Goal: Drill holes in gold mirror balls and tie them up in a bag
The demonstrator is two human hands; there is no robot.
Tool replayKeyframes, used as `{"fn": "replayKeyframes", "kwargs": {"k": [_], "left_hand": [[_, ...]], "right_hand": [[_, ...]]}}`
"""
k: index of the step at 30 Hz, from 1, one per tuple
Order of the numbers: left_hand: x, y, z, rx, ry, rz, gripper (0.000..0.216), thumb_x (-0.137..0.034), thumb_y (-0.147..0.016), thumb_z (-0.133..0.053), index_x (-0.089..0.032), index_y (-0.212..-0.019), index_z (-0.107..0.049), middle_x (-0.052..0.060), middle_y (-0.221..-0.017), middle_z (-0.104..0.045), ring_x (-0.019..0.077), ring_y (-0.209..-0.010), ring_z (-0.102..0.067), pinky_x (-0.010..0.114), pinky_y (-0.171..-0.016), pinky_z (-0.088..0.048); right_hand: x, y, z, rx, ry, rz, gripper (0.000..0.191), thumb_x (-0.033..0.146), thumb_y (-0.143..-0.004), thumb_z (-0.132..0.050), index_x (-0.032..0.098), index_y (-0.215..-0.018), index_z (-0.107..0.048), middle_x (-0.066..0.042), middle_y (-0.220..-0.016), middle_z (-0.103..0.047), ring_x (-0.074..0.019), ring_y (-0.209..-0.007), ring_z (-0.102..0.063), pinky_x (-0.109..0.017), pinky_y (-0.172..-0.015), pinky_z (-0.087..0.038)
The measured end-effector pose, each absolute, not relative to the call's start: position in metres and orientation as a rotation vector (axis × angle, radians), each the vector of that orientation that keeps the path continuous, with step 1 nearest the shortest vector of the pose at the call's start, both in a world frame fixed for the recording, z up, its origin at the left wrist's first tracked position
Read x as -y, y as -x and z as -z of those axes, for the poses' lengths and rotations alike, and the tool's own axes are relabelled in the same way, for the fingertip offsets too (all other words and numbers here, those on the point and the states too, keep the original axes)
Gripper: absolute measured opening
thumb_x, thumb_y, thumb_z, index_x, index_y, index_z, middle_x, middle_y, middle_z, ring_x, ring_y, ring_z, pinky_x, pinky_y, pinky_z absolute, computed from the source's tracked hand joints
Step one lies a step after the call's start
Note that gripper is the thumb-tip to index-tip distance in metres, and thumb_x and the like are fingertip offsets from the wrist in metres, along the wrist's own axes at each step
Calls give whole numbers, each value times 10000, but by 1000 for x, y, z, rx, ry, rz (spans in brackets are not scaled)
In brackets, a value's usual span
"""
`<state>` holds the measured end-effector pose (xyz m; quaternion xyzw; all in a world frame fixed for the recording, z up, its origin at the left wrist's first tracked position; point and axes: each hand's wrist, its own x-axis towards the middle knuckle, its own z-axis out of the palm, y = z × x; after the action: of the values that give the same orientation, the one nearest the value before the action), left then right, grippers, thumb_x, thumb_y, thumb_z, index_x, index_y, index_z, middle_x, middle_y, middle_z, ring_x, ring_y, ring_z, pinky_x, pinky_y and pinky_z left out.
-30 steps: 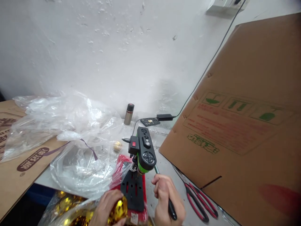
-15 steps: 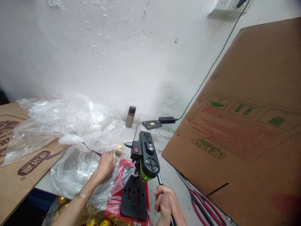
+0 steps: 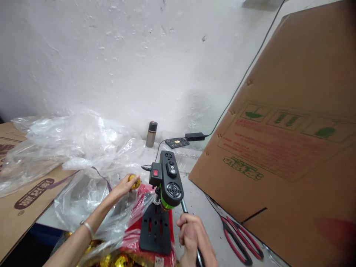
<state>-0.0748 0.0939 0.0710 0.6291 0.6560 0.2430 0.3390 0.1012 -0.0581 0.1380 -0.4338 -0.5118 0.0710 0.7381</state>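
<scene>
My left hand [image 3: 126,185] is closed on a shiny gold ball [image 3: 135,182], beside the clear plastic sheeting. In my right hand [image 3: 193,237] is the black-gripped end of the metal lever [image 3: 184,206] of a small bench drill press [image 3: 171,177]. That machine has a black and green head with a red switch, above a slotted black base plate [image 3: 155,235]. Its base rests on red plastic packaging [image 3: 136,234]. More gold balls [image 3: 122,260] lie under clear plastic at the lower edge, partly cut off.
Red-and-black handled scissors [image 3: 241,241] lie at the right, beside a tall cardboard box [image 3: 292,155]. Crumpled plastic sheeting [image 3: 75,141] and flat cardboard [image 3: 33,196] cover the left. By the wall stand a bottle [image 3: 151,135] and a black power adapter [image 3: 194,137] with a cable.
My left hand has closed on the gold ball and lifted it off the plastic. My right hand stays on the lever. The whole view has shifted slightly.
</scene>
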Motion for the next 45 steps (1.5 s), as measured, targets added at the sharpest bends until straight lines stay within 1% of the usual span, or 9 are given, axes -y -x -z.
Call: {"fn": "replayKeyframes", "kwargs": {"k": [2, 6, 9, 12, 20, 27, 34, 39, 45], "left_hand": [[-66, 81, -75, -1538, -1419, -753, 555, -618, -901, -280, -176, -1078, -564, 51, -868, -640, 165, -667, -593, 257, -525, -419], [-22, 75, -67, -1246, -1136, -907, 565, -676, -804, -486, -194, -1097, -523, 24, -843, -622, 157, -685, -569, 245, -526, -399], [-4, 59, -56, -1245, -1231, -909, 647, -631, -733, -600, -179, -1172, -449, 65, -950, -669, 214, -841, -620, 303, -702, -485], [6, 41, -46, -1281, -1522, -893, 531, -508, -767, -628, -207, -1183, -492, 82, -1100, -660, 264, -1019, -606, 394, -924, -460], [2, 22, -33, -1325, -1939, -839, 542, -287, -740, -691, -198, -1249, -524, 122, -1218, -618, 308, -1142, -558, 475, -996, -440], [0, 19, -36, -1310, -2018, -765, 562, -199, -715, -698, -171, -1246, -514, 137, -1205, -601, 307, -1134, -551, 478, -995, -447], [3, 11, -28, -1353, -2030, -740, 560, -220, -723, -687, -143, -1249, -511, 150, -1177, -575, 311, -1104, -538, 482, -966, -451], [-4, 4, -18, -1366, -2042, -785, 474, -309, -720, -702, -200, -1157, -554, 102, -1080, -571, 314, -1038, -521, 496, -904, -421], [-3, 0, -8, -1361, -2065, -814, 462, -286, -710, -705, -229, -1138, -541, 72, -1076, -566, 315, -1024, -486, 488, -882, -343]], "right_hand": [[56, -107, -142, 1169, 942, -162, 322, 136, -956, -428, 185, -638, -446, 3, -637, -459, -112, -572, -454, -268, -527, -318], [50, -120, -150, 1314, 928, -183, 275, 138, -951, -429, 187, -684, -468, 1, -657, -484, -104, -566, -468, -245, -500, -344], [48, -126, -156, 1367, 918, -189, 256, 122, -946, -438, 189, -702, -479, 11, -655, -456, -109, -625, -498, -231, -553, -389], [48, -128, -159, 1402, 934, -180, 243, 110, -948, -429, 187, -727, -494, 15, -657, -446, -104, -626, -484, -229, -571, -398], [52, -131, -153, 1453, 904, -164, 228, 87, -933, -415, 186, -745, -496, 6, -670, -466, -113, -631, -502, -240, -564, -414], [53, -127, -153, 1438, 899, -180, 239, 74, -943, -392, 187, -754, -482, 9, -677, -458, -104, -639, -497, -228, -568, -409], [54, -130, -149, 1438, 906, -182, 234, 76, -942, -389, 186, -763, -492, 8, -699, -478, -96, -635, -501, -217, -557, -403], [55, -127, -152, 1423, 914, -165, 229, 80, -943, -394, 188, -762, -483, 9, -689, -479, -99, -617, -496, -227, -551, -392], [59, -115, -146, 1294, 947, -166, 265, 83, -947, -397, 181, -711, -466, -1, -690, -479, -105, -607, -470, -257, -548, -348]]}}
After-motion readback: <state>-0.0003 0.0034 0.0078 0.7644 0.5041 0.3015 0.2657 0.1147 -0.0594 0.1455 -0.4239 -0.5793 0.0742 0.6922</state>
